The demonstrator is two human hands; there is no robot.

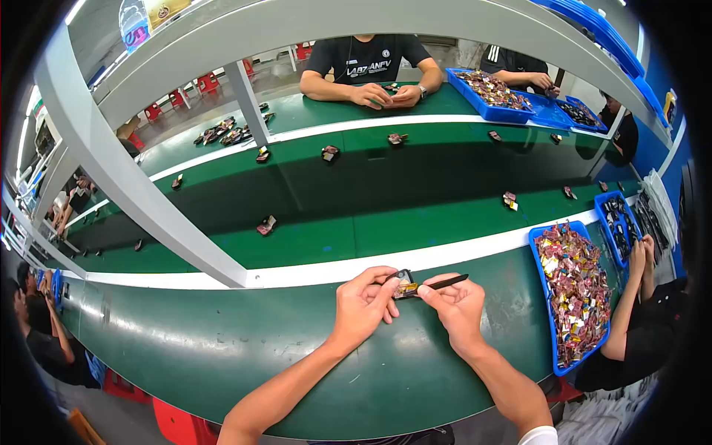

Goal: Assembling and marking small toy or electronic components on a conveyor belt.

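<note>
Near the front middle of the green bench, my left hand (361, 305) is closed on a small black casing (404, 285) with a pale face and a yellowish part at its lower edge. My right hand (457, 305) pinches a slim black pen-like tool (449, 281), whose far end points up to the right. The fingertips of that hand meet the right side of the casing. Which kind of tool it is, and where its working tip lies, my fingers hide.
A blue tray (555, 337) heaped with small reddish parts stands at my right, with a smaller blue tray (610, 196) of black pieces beyond. Past the white rail runs a green conveyor belt (356, 245) with scattered assemblies. A white post (133, 170) slants at left. Co-workers sit opposite and alongside.
</note>
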